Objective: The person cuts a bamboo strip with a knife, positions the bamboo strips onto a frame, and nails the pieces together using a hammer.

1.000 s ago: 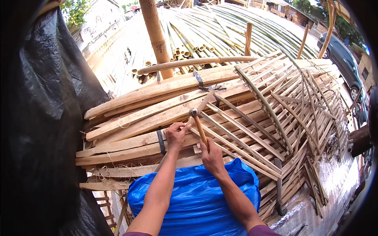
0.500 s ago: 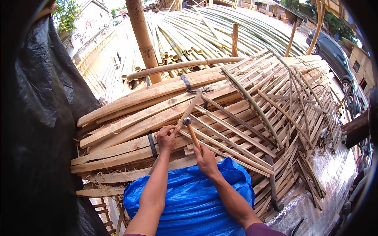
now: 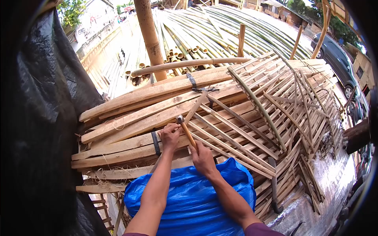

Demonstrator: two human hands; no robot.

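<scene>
My right hand [image 3: 203, 159] is wrapped round the wooden handle of a hammer [image 3: 188, 134]. Its metal head is raised a little above a flat wooden strip [image 3: 193, 107], close to my left fingertips. My left hand [image 3: 169, 136] is closed on that strip, thumb and fingers bunched together; whether a nail is pinched there is too small to tell. The strip crosses the ends of several thin slats [image 3: 232, 138], which slope down to the right. Below both forearms lies a blue plastic sheet [image 3: 189, 196].
Thick planks [image 3: 118, 154] bound with black straps lie under the work. A slatted lattice [image 3: 291, 98] is piled to the right, with a curved metal bar [image 3: 275, 188] nearer me. Black sheeting [image 3: 43, 118] hangs left; a bamboo post [image 3: 149, 35] and bamboo poles [image 3: 197, 31] stand beyond.
The hammer head has lifted off the strip beside my left hand, and my right hand has shifted slightly left. My left hand stays at the strip. The whole view has shifted slightly.
</scene>
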